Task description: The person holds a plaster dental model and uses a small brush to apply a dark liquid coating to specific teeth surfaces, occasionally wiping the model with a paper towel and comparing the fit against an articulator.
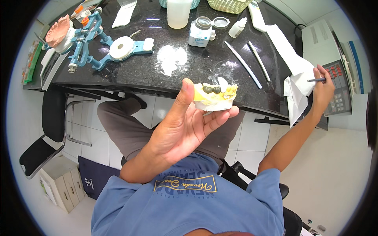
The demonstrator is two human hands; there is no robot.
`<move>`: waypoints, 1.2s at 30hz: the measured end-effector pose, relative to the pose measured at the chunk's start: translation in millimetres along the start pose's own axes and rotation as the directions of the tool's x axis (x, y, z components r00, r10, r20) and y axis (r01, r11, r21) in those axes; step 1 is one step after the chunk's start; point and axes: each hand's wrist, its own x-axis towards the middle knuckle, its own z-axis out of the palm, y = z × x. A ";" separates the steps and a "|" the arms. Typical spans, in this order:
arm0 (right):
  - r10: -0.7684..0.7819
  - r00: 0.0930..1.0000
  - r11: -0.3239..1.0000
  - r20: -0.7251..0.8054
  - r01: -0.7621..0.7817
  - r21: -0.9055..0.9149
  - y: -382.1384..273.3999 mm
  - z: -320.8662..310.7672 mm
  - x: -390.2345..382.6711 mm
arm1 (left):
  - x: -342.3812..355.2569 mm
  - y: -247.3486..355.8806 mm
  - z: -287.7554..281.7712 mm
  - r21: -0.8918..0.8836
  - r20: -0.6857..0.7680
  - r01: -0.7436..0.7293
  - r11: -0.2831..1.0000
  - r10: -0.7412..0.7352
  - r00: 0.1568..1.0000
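Note:
My left hand (173,129) is raised over my lap in front of the table edge, its thumb and fingers closed round a dental cast (214,103). The cast has a white base and a yellow upper part. Two dark metal-looking teeth and one bright white tooth stand along its top. Out at the far right, my right hand (324,90) pinches a thin dark-handled tool (316,80) above white tissue paper (301,84); the tool's working tip is too small to make out.
A blue articulator (88,43) bearing a pink cast (60,34) stands at the left. White powder (171,59) lies mid-table. Behind are a white jar (200,34), a dropper bottle (238,28) and a translucent container (178,13). Two slim tools (243,64) lie rightward, before a keypad device (338,86).

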 end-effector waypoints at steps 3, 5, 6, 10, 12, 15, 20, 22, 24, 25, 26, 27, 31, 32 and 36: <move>0.001 0.993 0.996 0.119 -0.011 0.090 0.5 2.9 12.8 | -0.9 -1.0 1.5 0.040 -0.033 -0.004 0.999 0.005 0.999; -0.035 0.996 0.991 0.086 0.023 0.129 -5.5 -8.0 16.9 | -1.3 -0.4 3.8 0.088 -0.041 -0.004 0.996 0.008 0.999; -0.050 0.997 0.979 0.063 0.036 0.199 -6.3 -14.9 20.4 | -1.4 0.0 5.4 0.137 -0.049 -0.004 0.991 0.010 0.999; -0.036 0.999 0.999 -0.026 0.036 -0.011 -21.2 -36.0 17.2 | -4.3 -2.7 9.8 0.310 -0.028 -0.098 0.946 0.112 0.993; 0.015 0.985 1.000 -0.170 -0.018 -0.014 -25.8 -42.9 12.2 | -4.2 -3.5 10.8 0.454 -0.005 -0.167 0.875 0.190 0.982; -0.006 0.959 0.988 -0.282 0.048 0.144 -23.7 -49.9 6.4 | -2.3 -2.8 10.5 0.526 0.033 -0.254 0.812 0.279 0.960; -0.115 0.938 0.828 -0.328 0.273 0.490 -77.6 -52.3 -33.9 | 2.2 -8.5 8.2 0.539 0.001 -0.287 0.792 0.340 0.940; -0.150 0.934 0.845 -0.325 0.291 0.448 -108.3 -45.4 -56.4 | 1.8 -9.3 8.1 0.550 -0.009 -0.292 0.782 0.355 0.935; -0.266 0.953 0.742 -0.144 0.298 0.600 -135.3 -38.7 -76.0 | 0.0 -9.0 8.0 0.540 -0.009 -0.300 0.786 0.361 0.932; -0.328 0.941 0.707 -0.080 0.301 0.639 -141.1 -34.1 -81.1 | -1.1 -8.3 8.0 0.539 -0.008 -0.300 0.787 0.361 0.932; -0.340 0.940 0.717 -0.010 0.267 0.644 -147.7 -31.6 -90.7 | -2.0 -7.6 7.9 0.535 -0.006 -0.291 0.793 0.348 0.937; -0.352 0.934 0.728 0.060 0.232 0.645 -154.0 -30.5 -100.5 | -2.9 -6.9 8.0 0.531 -0.004 -0.282 0.799 0.335 0.942; -0.531 0.840 0.595 0.112 0.275 0.755 -170.9 -24.0 -120.1 | -7.5 -3.3 7.6 0.525 -0.008 -0.268 0.807 0.320 0.947; -0.569 0.816 0.538 0.101 0.277 0.796 -175.6 -21.7 -125.5 | -9.8 -0.4 4.8 0.467 0.036 -0.273 0.841 0.290 0.956; -0.699 0.706 0.420 0.112 0.279 0.863 -176.8 -15.2 -130.3 | -12.0 3.3 4.8 0.418 0.077 -0.283 0.863 0.277 0.958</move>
